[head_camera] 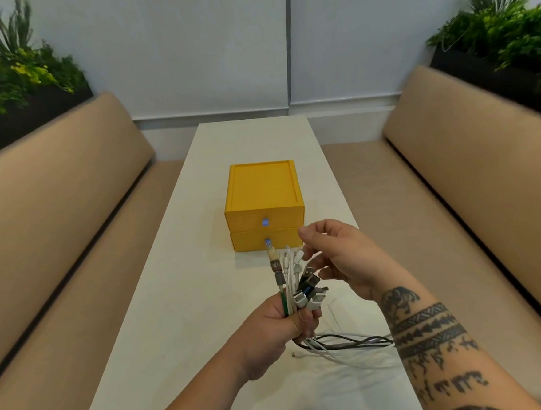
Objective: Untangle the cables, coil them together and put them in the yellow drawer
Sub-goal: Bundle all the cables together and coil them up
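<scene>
Left hand (281, 329) low over the white table (173, 291), fist wrapped round the cables (288, 279) a little below their plug ends (307, 287). Mixed white, black and one green lead, gathered side by side. Right hand (343, 257) above and just right of the plugs, fingers loosely curled with tips at the connectors; cannot tell if it pinches one or only touches. Bundle's long axis above the fist runs near upright, leaning away from the person, plugs pointing toward the yellow drawer unit (262, 192). Below the fist the loose lengths (346, 343) bend right and lie flat across the table, passing under the right forearm; one small white end (294, 354) lies free beside them. The drawer unit sits mid-table just beyond the hands; upper drawer (247, 219) and lower drawer (252, 243) both closed. Judgement: untangling looks largely done and the ends are being evened up, so this is the start of coiling. Next move likely needs the right hand to draw the trailing lengths in and loop them against the left fist, keeping strands parallel. A drawer then has to be pulled open, which needs one hand freed.
</scene>
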